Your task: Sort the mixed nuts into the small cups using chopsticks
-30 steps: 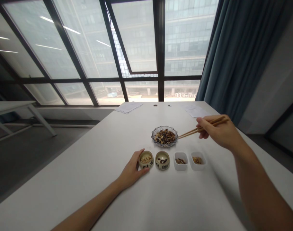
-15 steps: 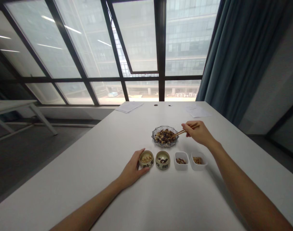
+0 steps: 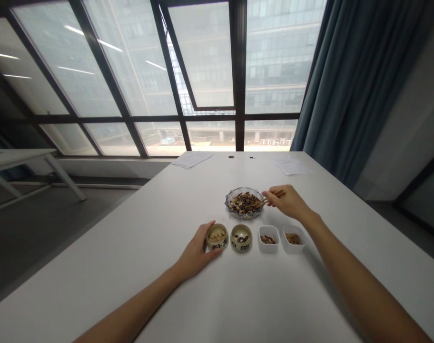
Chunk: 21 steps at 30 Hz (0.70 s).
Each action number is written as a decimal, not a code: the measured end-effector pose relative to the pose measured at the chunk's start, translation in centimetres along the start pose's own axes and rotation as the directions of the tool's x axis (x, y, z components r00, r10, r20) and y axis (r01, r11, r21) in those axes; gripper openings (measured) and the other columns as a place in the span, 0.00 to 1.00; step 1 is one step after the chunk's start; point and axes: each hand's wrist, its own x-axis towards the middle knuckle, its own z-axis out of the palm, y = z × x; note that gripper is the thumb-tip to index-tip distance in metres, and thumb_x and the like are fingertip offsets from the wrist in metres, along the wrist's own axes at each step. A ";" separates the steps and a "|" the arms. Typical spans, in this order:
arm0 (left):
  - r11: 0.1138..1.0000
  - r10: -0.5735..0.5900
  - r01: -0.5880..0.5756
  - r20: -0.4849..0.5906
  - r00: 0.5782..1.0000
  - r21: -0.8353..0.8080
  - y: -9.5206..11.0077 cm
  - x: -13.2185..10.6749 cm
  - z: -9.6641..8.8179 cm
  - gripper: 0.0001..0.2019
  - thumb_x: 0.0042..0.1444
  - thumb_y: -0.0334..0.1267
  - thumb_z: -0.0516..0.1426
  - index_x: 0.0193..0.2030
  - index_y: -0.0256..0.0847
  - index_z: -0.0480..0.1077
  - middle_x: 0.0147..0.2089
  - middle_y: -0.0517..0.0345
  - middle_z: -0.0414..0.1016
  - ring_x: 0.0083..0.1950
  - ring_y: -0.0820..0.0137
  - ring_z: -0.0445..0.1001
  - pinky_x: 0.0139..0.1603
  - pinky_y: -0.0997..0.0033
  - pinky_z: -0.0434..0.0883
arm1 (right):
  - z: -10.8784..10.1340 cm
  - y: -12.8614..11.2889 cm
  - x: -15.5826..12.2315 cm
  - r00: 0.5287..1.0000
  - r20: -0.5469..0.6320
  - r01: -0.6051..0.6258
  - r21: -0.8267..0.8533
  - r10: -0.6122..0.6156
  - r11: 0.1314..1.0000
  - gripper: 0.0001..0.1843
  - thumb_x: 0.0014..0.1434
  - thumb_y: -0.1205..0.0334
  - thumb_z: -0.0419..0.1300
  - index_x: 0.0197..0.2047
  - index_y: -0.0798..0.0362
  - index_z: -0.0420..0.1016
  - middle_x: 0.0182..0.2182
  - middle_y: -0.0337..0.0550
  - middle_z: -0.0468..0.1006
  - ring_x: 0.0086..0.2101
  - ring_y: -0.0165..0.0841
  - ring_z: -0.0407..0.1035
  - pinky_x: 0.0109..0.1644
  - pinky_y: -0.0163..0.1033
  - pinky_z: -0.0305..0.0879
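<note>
A glass dish [image 3: 231, 198] of mixed dark and light seeds and nuts stands in the middle of the white table [image 3: 131, 247]. My right hand [image 3: 287, 201] grips wooden chopsticks [image 3: 267, 199] whose tips dip into the dish's right side. In front of the dish stand two round gold bowls and two white square cups. My left hand [image 3: 194, 255] curls round the left gold bowl [image 3: 216, 236], which holds pale pieces. The other gold bowl [image 3: 241, 237] holds a few dark pieces. The white cups [image 3: 268, 238] [image 3: 294, 238] hold brown bits.
Sheets of paper [image 3: 190, 158] [image 3: 292, 166] lie at the table's far end by the window. A blue curtain [image 3: 349, 81] hangs on the right. Another white table [image 3: 17, 159] stands at the far left.
My right hand came down and leftwards with the chopsticks, from above the white cups to the dish, where the tips now rest among the seeds. My left hand stayed on the bowl.
</note>
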 end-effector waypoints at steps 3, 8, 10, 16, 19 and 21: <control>1.000 0.008 -0.008 -0.009 1.000 0.001 -0.1 0.0 0.0 0.38 0.60 0.43 0.65 0.73 0.46 0.55 0.67 0.46 0.66 0.65 0.55 0.70 0.67 0.52 0.68 | 0.2 0.1 0.0 1.000 -0.004 0.000 0.019 0.000 1.000 0.23 0.67 0.47 0.60 0.25 0.52 0.76 0.23 0.45 0.82 0.28 0.40 0.80 0.31 0.37 0.70; 1.000 0.026 -0.026 -0.030 0.999 0.005 -0.2 -0.1 0.0 0.38 0.59 0.43 0.66 0.73 0.47 0.56 0.66 0.47 0.67 0.65 0.55 0.70 0.67 0.54 0.69 | 0.2 0.0 0.0 0.999 -0.048 0.010 0.025 -0.009 1.000 0.26 0.68 0.46 0.60 0.22 0.52 0.74 0.21 0.45 0.80 0.27 0.41 0.81 0.28 0.37 0.69; 1.000 0.031 -0.030 -0.031 0.999 0.008 -0.2 -0.1 0.0 0.38 0.59 0.43 0.66 0.73 0.47 0.56 0.66 0.47 0.67 0.66 0.55 0.70 0.67 0.54 0.69 | 0.1 -0.2 -0.1 0.997 -0.081 0.018 0.020 -0.017 1.000 0.27 0.68 0.46 0.60 0.21 0.52 0.72 0.19 0.45 0.79 0.26 0.41 0.81 0.26 0.37 0.68; 1.000 0.013 -0.013 -0.009 1.000 -0.010 -0.5 0.0 0.1 0.38 0.60 0.44 0.66 0.73 0.46 0.55 0.68 0.45 0.65 0.68 0.54 0.68 0.69 0.52 0.66 | -1.8 -1.3 -0.4 0.987 -0.163 0.023 0.145 0.001 0.989 0.28 0.66 0.40 0.63 0.24 0.54 0.76 0.22 0.47 0.81 0.27 0.42 0.82 0.27 0.37 0.75; 0.998 -0.036 0.035 -0.016 0.999 -0.046 -0.7 -0.1 0.3 0.45 0.59 0.45 0.67 0.77 0.46 0.49 0.69 0.43 0.63 0.68 0.52 0.67 0.70 0.49 0.64 | -3.9 -2.8 -1.1 0.974 -0.225 0.016 0.217 0.034 0.976 0.27 0.63 0.39 0.66 0.28 0.56 0.81 0.25 0.49 0.83 0.26 0.41 0.82 0.28 0.38 0.79; 0.994 -0.079 0.077 -0.023 0.997 -0.073 -0.8 -0.2 0.3 0.49 0.57 0.45 0.68 0.78 0.46 0.44 0.69 0.42 0.63 0.67 0.52 0.70 0.69 0.49 0.66 | -5.6 -4.1 -1.9 0.960 -0.277 0.016 0.232 0.050 0.973 0.26 0.61 0.39 0.68 0.30 0.56 0.83 0.26 0.49 0.84 0.26 0.40 0.82 0.28 0.37 0.80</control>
